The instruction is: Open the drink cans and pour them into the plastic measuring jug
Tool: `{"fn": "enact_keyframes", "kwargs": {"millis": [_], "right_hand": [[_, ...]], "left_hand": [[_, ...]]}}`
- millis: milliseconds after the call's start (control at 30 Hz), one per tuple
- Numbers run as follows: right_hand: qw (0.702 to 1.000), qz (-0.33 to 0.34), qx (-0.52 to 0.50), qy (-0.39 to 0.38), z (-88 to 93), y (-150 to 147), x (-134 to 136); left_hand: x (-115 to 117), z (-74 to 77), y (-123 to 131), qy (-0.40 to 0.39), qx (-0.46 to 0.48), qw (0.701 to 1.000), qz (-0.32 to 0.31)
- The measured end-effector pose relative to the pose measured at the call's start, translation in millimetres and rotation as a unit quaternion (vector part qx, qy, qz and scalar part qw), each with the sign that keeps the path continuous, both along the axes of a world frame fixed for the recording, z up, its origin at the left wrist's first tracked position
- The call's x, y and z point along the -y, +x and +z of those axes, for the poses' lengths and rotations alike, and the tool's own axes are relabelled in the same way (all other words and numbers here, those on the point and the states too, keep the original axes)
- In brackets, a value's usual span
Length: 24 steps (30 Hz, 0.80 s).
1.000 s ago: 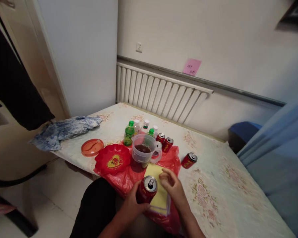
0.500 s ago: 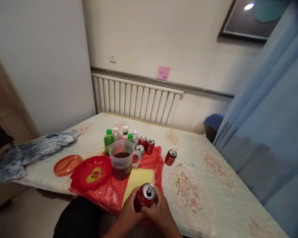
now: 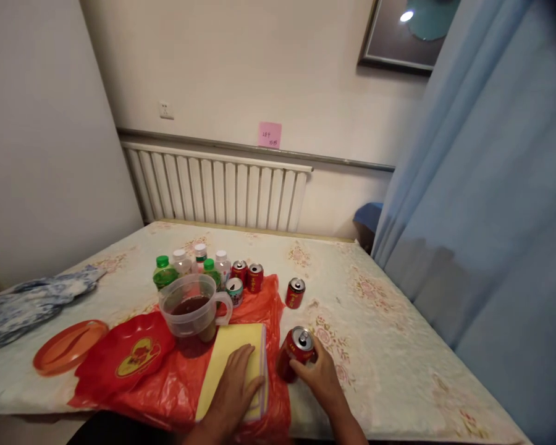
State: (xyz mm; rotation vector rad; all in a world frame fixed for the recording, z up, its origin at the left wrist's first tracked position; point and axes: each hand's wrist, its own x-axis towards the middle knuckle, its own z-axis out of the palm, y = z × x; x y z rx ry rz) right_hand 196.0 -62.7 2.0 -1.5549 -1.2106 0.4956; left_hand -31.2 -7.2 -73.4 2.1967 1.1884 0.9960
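Observation:
My right hand [image 3: 322, 374] is wrapped round a red drink can [image 3: 294, 353], thumb on the near side, at the right edge of a red plastic bag [image 3: 180, 377]. The can's top is opened and it tilts slightly. My left hand [image 3: 236, 383] lies with fingers stretched out on a yellow cloth [image 3: 229, 343], folded and spread on the bag. Behind the cloth stands a clear plastic jug [image 3: 185, 303] with dark brown liquid in it. A second red can [image 3: 295, 293] stands upright beyond the one I hold.
Behind the jug are several bottles [image 3: 164, 272] with green or white caps, two red cans [image 3: 255, 278] and a small pale can [image 3: 234, 292]. To the left lie a red scalloped plate [image 3: 125, 355], an orange lid [image 3: 69, 347] and a blue-white cloth [image 3: 37, 303]. A blue curtain [image 3: 467, 216] hangs right.
Both hands held the can over the yellow cloth. Now the left hand has let go and rests on the cloth, while the right has carried the can rightward. The view has turned right.

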Motion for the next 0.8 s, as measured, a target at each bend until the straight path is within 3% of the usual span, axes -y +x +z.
{"fn": "enact_keyframes", "kwargs": {"millis": [133,267,467,800], "right_hand": [[0.999,-0.041,-0.011,0.004,-6.5,38.3,-15.7],[0.997,-0.077,-0.022,-0.010,-9.8,65.8,-33.5],[0.991,-0.133,-0.004,0.003,-17.4,95.9,-69.7],[0.992,-0.123,0.017,0.009,-29.5,110.2,-121.7]], "left_hand": [[-22.5,-13.0,2.1,0.125,-0.087,0.988,0.041],[-34.9,-20.6,4.9,0.192,-0.154,0.967,0.068],[-37.4,-26.3,1.7,0.201,-0.198,0.955,0.088],[-39.8,-22.3,1.8,0.195,-0.221,0.954,0.056]]}}
